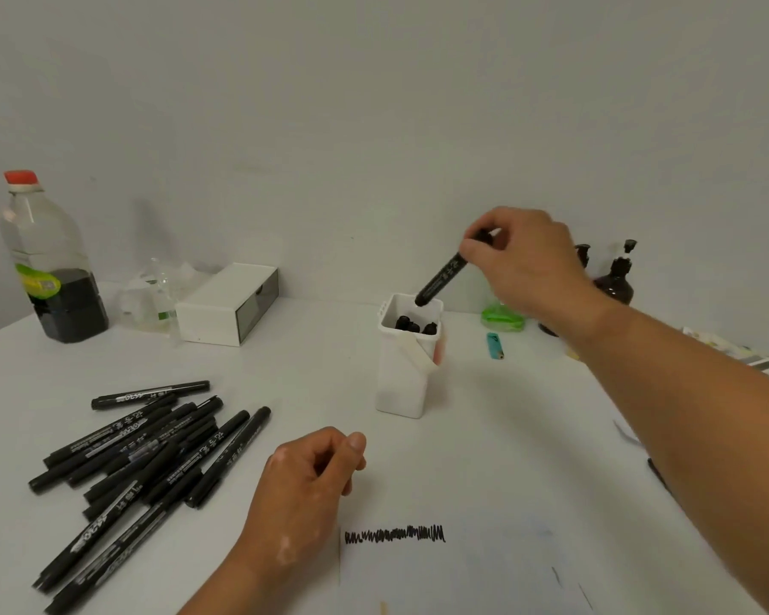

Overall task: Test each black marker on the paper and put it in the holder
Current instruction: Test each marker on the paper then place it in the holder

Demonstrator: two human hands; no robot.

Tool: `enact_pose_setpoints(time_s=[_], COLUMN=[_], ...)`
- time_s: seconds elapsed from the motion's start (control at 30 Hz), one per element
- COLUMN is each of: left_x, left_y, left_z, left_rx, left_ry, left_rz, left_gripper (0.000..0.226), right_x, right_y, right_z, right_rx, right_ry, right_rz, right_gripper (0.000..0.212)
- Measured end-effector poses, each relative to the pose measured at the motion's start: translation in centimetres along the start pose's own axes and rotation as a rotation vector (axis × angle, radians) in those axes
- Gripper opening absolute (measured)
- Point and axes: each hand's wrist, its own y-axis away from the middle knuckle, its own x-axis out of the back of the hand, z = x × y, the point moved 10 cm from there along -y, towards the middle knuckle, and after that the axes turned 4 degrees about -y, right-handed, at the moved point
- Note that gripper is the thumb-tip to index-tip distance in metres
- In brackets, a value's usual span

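Head view: right hand pinches black marker, lower end at mouth of the white holder, 12 o'clock from the paper; left hand idle, loosely curled, empty; best tilted upright before letting go.

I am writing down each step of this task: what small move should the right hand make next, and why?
Probably lower the marker a little more and release it. The right hand pinches its upper end; its lower end, tilted, is at the open mouth of the holder, above other markers standing inside, so it should drop in.
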Motion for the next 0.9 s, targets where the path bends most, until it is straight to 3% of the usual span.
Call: enact_pose_setpoints(time_s=[0.33, 0.63, 0.77, 0.9], left_x=[0.0, -0.5, -0.5, -0.5], left_y=[-0.1, -0.2, -0.2, -0.1], left_z=[-0.2, -0.1, 0.0, 0.2], left_rx=[-0.016, -0.047, -0.058, -0.072], left_ry=[-0.042, -0.090, -0.097, -0.110], left_rz=[0.015, -0.001, 0.004, -0.002], left_gripper=[0.037, 0.037, 0.037, 0.038], right_x=[-11.1, -12.6, -11.3, -6.5], right_y=[0.2, 1.2, 1.2, 2.4], right_z=[4.1, 3.9, 3.0, 1.8], right_rx=[-0.043, -0.023, -0.033, -0.004], right_ry=[0.337, 0.505, 0.433, 0.270], right_rz=[-0.368, -0.554, -0.503, -0.199], right_gripper=[0.025, 0.033, 0.034, 0.027])
